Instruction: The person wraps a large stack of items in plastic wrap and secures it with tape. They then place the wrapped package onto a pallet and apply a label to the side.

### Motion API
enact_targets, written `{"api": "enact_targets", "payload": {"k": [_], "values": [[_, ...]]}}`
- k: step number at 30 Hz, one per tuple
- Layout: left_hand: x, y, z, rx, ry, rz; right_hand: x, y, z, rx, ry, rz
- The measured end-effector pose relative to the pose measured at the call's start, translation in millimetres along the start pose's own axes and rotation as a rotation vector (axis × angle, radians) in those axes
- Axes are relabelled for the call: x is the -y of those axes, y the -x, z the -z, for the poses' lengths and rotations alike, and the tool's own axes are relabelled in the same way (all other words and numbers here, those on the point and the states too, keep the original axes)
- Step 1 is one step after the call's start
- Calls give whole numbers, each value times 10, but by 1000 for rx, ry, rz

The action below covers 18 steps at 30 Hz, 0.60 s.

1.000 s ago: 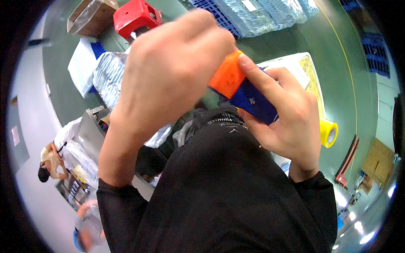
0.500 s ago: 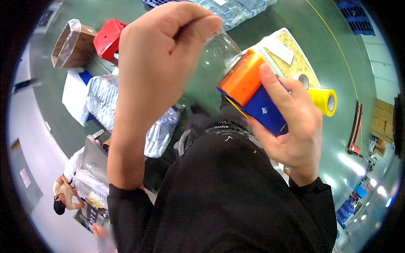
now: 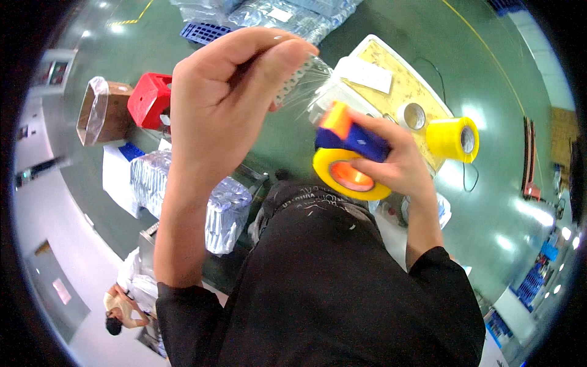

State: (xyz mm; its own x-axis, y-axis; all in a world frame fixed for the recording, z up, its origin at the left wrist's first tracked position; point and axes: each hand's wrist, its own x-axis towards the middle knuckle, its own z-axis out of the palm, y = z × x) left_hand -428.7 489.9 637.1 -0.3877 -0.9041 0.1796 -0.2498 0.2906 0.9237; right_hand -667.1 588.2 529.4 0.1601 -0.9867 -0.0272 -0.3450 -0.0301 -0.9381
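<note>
My left hand [image 3: 223,104] is raised left of centre, thumb and fingers pinched on a strip of clear tape [image 3: 299,81]. The strip slants from the fingertips toward the right; whether it still joins the roll cannot be made out. My right hand [image 3: 400,156] grips a blue and orange tape dispenser [image 3: 358,140], lower and to the right of the left hand. A yellow-edged tape roll [image 3: 327,172] with an orange hub sits on the dispenser, its side facing up. The dispenser's orange end points up toward the strip and is slightly blurred.
Beyond my right hand stands a yellow-topped table [image 3: 400,64] bearing a paper sheet [image 3: 370,74], a pale tape roll [image 3: 413,116] and a big yellow roll [image 3: 449,138]. At left are a red stool [image 3: 150,101], a cardboard box [image 3: 115,113], wrapped stacks [image 3: 150,180] and a person [image 3: 122,306].
The dispenser has turned in my right hand's grip, bringing the roll's side into sight, and shifted left. My left hand stays pinched on the tape and sits slightly lower. The view has swung a little.
</note>
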Motion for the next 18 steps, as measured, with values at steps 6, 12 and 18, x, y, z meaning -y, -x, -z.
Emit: {"api": "enact_targets", "payload": {"k": [6,12,18], "values": [[571,-330,-808,110,503,244,-551,781,807,-175,-302,-273],[1406,-744,-2260,376,189,455,-921,1424,1173,-325,-241,-431],[1843,-1054,-3381,508,-173,324,-1144,1587,1234,-330,-189,-506]]}}
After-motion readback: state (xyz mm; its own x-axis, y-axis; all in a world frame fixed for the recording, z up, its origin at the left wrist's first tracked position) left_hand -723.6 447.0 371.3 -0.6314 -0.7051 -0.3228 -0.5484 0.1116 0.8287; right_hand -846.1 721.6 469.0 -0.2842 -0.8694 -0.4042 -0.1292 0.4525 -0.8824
